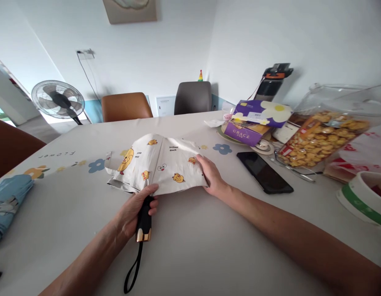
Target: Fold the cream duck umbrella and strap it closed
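Note:
A white folding umbrella (165, 158) printed with yellow ducks lies half spread over the table in front of me, its canopy loose and creased. Its black handle (144, 218) has a gold end, and a black wrist strap hangs from it toward me. My left hand (142, 201) is wrapped round the top of the handle, thumb at the canopy's lower edge. At the canopy's right side, my right hand (210, 174) pinches the fabric edge between thumb and fingers. Some of the right fingers are hidden under the cloth.
A blue folded umbrella (10, 201) lies at the left. On the right are a black phone (264, 172), glasses (296, 170), a purple tissue box (245, 129), a snack container (326, 135), a dark bottle (272, 84) and a white-green roll (363, 201). Chairs and a fan stand beyond the table.

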A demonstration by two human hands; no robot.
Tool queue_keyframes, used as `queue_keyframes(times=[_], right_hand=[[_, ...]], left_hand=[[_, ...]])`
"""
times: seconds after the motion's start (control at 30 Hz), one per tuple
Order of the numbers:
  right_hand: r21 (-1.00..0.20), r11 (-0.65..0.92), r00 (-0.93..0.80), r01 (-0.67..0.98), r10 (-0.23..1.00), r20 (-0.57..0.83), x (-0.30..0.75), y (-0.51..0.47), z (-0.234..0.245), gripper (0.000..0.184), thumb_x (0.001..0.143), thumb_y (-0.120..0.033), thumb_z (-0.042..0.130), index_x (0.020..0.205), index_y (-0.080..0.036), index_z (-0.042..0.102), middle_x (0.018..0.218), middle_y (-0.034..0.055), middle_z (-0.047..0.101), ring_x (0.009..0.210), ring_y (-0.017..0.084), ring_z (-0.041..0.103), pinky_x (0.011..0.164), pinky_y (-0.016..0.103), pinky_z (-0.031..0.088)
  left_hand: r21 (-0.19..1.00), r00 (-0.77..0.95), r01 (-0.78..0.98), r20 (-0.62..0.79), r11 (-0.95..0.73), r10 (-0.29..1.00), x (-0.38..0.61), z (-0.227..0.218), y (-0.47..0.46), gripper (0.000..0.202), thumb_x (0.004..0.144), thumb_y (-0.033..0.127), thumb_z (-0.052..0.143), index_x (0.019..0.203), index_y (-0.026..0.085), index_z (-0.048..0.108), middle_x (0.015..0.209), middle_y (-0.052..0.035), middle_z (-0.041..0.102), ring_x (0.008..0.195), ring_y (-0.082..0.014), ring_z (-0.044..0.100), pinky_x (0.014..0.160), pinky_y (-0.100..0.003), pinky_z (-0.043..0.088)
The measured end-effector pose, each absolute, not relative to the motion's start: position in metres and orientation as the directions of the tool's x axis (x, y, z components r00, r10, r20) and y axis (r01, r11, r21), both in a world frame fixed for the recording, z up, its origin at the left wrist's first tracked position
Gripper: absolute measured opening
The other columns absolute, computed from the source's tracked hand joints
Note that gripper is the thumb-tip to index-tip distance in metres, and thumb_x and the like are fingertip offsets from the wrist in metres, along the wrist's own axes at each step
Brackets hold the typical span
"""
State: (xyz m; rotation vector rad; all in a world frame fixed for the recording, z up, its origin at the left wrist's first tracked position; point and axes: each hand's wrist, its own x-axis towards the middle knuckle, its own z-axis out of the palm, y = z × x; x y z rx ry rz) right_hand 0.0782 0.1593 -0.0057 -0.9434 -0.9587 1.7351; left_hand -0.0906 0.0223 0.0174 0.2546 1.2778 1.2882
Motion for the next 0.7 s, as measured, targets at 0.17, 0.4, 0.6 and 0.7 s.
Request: queue_keyframes(times=[0.17,0.4,0.6,0.7], right_hand=[[-0.857,-0.377,-0.365,-0.351,0.898,-0.245,0.08,0.165,-0.007,0.026,0.073,-0.041,0.063,0.087,-0.02,0.062,0.081,0.0039,0.069,0.07,0.019,0.065,0.058,0.028,0.051],[-0.833,-0.482,-0.526,-0.27,0.799,-0.292,0.086,0.166,-0.003,0.022,0.075,-0.037,0.063,0.084,-0.017,0.065,0.079,0.0066,0.07,0.071,0.021,0.066,0.063,0.031,0.054],[-0.901,-0.425,-0.74,-0.081,0.631,-0.232,0.09,0.163,0.011,0.026,0.073,-0.035,0.067,0.088,-0.015,0.064,0.073,0.0082,0.069,0.061,0.022,0.064,0.052,0.037,0.055],[-0.901,-0.386,-0.691,-0.197,0.707,-0.151,0.086,0.162,0.031,0.023,0.073,-0.032,0.065,0.09,-0.016,0.064,0.079,0.0072,0.069,0.069,0.022,0.065,0.057,0.034,0.056]], left_hand=[[0.755,-0.207,-0.547,-0.541,0.363,0.815,-0.092,0.017,0.022,0.02,0.076,0.019,0.064,0.082,0.016,0.045,0.062,0.0027,0.045,0.042,-0.0034,0.036,0.031,-0.013,0.029],[0.753,-0.178,-0.543,-0.536,0.372,0.825,-0.092,0.016,0.021,0.019,0.076,0.02,0.064,0.084,0.016,0.047,0.061,0.003,0.044,0.042,-0.0033,0.035,0.032,-0.013,0.028],[0.743,-0.157,-0.57,-0.519,0.352,0.84,-0.093,0.017,0.021,0.023,0.077,0.026,0.065,0.089,0.018,0.047,0.062,0.0033,0.044,0.042,-0.0033,0.035,0.031,-0.012,0.028],[0.728,-0.16,-0.59,-0.53,0.349,0.833,-0.093,0.017,0.021,0.026,0.077,0.032,0.065,0.085,0.018,0.045,0.062,0.0029,0.045,0.042,-0.0034,0.036,0.031,-0.012,0.028]])
